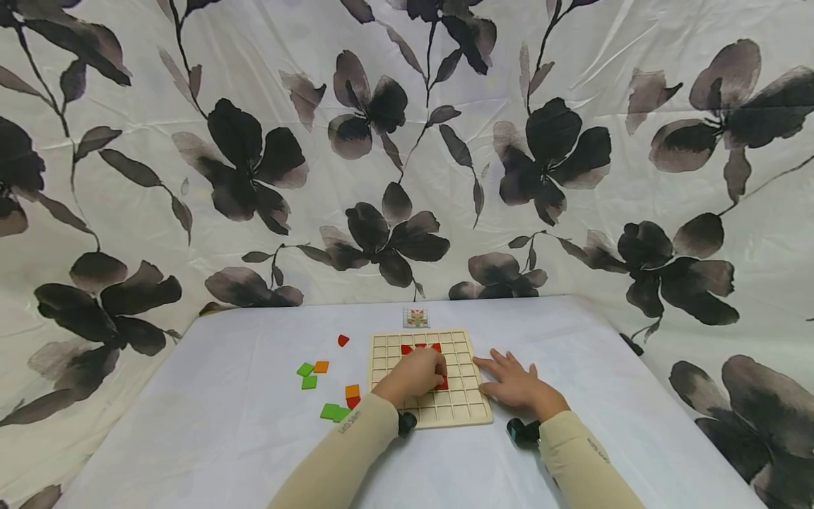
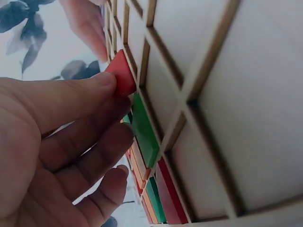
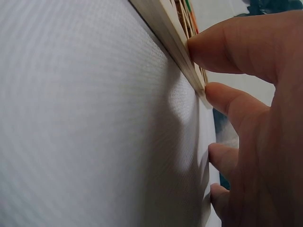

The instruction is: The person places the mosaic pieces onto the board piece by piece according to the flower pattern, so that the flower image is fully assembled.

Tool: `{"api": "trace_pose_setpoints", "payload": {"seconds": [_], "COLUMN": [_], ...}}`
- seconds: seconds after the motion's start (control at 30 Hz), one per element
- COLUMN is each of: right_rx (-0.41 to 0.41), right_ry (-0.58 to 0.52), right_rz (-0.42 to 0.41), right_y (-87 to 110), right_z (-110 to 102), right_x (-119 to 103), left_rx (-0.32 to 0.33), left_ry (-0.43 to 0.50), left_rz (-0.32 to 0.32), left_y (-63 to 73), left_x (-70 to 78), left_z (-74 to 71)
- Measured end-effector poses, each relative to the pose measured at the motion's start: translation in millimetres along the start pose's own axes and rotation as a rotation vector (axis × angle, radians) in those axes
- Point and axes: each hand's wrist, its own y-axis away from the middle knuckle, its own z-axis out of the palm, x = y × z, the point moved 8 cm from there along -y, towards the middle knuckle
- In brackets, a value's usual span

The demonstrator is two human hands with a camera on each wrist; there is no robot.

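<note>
A pale wooden grid board (image 1: 458,413) lies on the white table. Over its middle is my left hand (image 1: 412,375), which pinches a red tile (image 2: 123,75) between thumb and forefinger, tilted against a cell's ridge. Beside it in the left wrist view, a green tile (image 2: 145,127) and a red tile (image 2: 171,191) sit in cells, with orange ones partly hidden behind the fingers. My right hand (image 1: 516,385) lies at the board's right side, fingers spread. Its thumb and forefinger touch the board's edge (image 3: 177,52) in the right wrist view.
Left of the board lie loose tiles: green (image 1: 309,382), orange (image 1: 321,367) and a red piece (image 1: 343,341). Closer to the left forearm are an orange tile (image 1: 352,391) and more green ones (image 1: 329,411). A small patterned card (image 1: 416,317) lies behind the board.
</note>
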Motion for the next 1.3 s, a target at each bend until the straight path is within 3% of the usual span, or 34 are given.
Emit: {"api": "trace_pose_setpoints", "payload": {"seconds": [0.37,0.9,1.13,1.3], "right_rx": [-0.013,-0.033,-0.034,-0.035], "right_ry": [-0.007,0.012,0.021,0.012], "right_rz": [0.000,-0.006,0.003,0.004], "right_y": [-0.8,1.9,1.1,1.3], "right_z": [-0.3,-1.5,-1.3,-1.4], "right_x": [-1.2,-2.0,-0.2,0.5], "left_rx": [-0.025,-0.044,0.031,0.062], "left_ry": [-0.062,-0.055,0.040,0.069], "left_rz": [-0.009,-0.007,-0.024,-0.081], "left_y": [5.9,10.4,25.3,36.4], "left_x": [1.9,-1.8,-13.5,-37.8], "left_z": [4.9,8.3,-13.3,-27.5]}}
